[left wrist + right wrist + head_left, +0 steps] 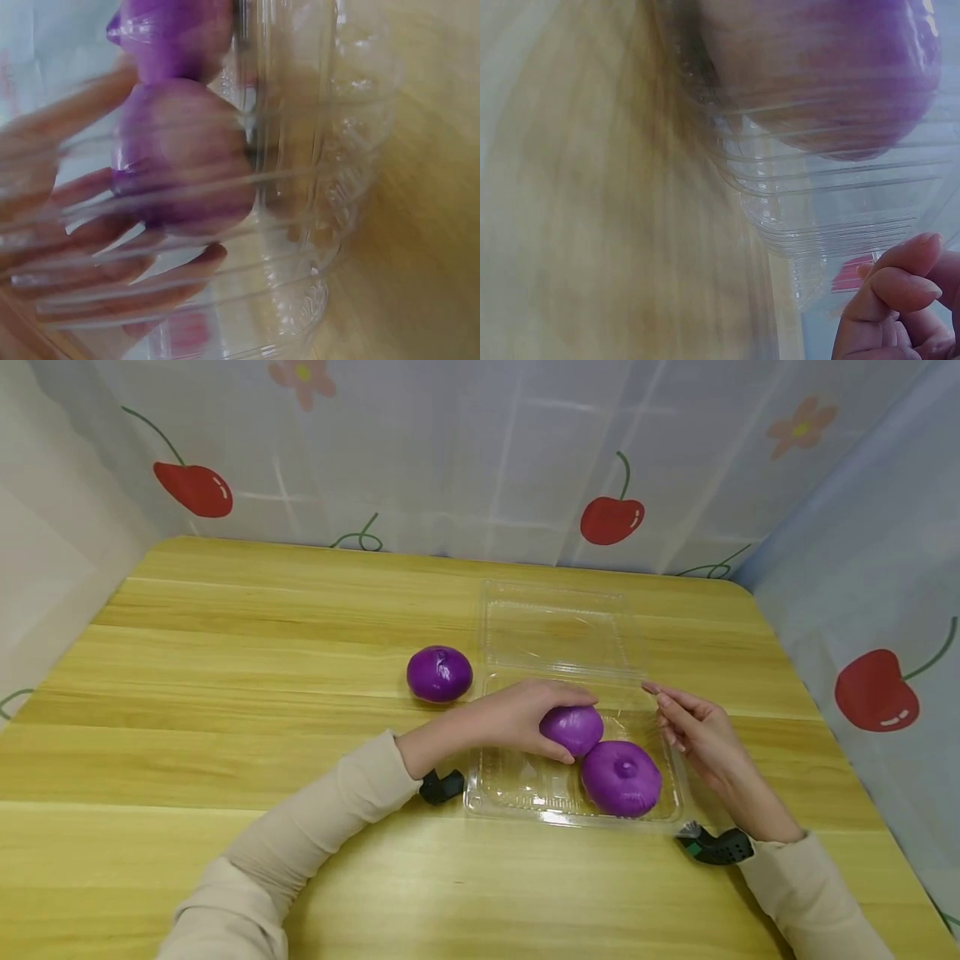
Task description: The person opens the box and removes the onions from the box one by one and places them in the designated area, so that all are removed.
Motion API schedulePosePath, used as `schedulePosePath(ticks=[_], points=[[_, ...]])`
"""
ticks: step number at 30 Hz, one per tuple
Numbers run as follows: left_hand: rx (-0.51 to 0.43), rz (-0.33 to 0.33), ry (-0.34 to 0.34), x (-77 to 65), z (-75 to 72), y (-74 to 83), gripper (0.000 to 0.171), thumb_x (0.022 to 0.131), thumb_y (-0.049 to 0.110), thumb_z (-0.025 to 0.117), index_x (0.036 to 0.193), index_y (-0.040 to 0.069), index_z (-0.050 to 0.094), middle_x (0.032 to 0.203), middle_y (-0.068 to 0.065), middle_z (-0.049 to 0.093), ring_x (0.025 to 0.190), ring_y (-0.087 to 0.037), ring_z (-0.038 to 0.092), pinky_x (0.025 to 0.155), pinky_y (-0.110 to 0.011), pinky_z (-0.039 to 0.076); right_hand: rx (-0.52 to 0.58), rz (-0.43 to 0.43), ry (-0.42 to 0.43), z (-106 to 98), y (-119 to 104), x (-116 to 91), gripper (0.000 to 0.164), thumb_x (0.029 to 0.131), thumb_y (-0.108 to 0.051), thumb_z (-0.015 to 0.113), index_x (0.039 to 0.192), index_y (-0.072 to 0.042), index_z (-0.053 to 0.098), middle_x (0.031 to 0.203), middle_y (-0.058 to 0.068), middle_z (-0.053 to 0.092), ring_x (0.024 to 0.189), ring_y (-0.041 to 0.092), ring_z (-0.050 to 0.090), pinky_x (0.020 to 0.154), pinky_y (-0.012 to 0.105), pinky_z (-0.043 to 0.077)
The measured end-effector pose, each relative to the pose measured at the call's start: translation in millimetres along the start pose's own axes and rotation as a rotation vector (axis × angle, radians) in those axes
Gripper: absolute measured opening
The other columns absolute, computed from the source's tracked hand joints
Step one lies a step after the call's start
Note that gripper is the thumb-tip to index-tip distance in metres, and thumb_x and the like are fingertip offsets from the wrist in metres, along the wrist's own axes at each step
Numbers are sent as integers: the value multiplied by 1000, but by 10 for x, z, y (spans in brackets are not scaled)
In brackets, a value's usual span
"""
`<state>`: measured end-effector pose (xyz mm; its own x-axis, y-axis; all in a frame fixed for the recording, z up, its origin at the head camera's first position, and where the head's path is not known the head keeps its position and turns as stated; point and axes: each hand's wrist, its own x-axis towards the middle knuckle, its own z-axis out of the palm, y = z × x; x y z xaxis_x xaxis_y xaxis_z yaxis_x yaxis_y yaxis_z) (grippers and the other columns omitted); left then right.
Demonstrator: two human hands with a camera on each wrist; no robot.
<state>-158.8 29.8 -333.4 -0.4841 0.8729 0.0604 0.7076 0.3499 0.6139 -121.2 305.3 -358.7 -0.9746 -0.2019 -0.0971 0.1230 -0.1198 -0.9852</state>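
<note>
In the head view a clear plastic clamshell box (517, 814) lies on the table with its lid (555, 631) folded back. My left hand (521, 714) grips a purple onion (576, 729) inside the box, fingers along its far side and thumb on the near side. A larger purple onion (621, 779) with a small nub touches it in the near right corner. My right hand (708, 739) pinches the box's right edge near the hinge with thumb and forefinger. The left wrist view is blurred and looks through the ribbed wall at both onions.
A third purple onion (440, 674) sits on the wooden table (225, 710) left of the box. Black wrist devices (714, 845) show under both wrists. A curtain printed with cherries (612, 520) hangs along the table's back and right sides.
</note>
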Motion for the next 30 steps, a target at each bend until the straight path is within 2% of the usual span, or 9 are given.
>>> schedulePosePath(ticks=[13,23,30], points=[[-16,6,0,38,-7,-25,71,79,27,77,137,2,44,139,-9,45,125,-21,42,100,-21,33,-2,-7,4,-8,2,4,25,98,-13,50,114,-15,69,68,-2,57,52,3,45,41,19,22],[-69,15,29,38,-4,-47,66,78,24,78,133,2,49,134,-8,50,122,-19,44,98,-19,34,-5,-4,2,-5,-17,0,24,98,-14,51,114,-15,69,68,-3,58,52,3,46,40,14,29],[-87,13,40,39,6,-65,62,78,23,79,131,2,52,131,-7,53,118,-17,47,95,-18,36,1,3,-1,-5,-10,2,24,98,-14,51,114,-15,69,68,-2,58,52,3,46,41,19,22]])
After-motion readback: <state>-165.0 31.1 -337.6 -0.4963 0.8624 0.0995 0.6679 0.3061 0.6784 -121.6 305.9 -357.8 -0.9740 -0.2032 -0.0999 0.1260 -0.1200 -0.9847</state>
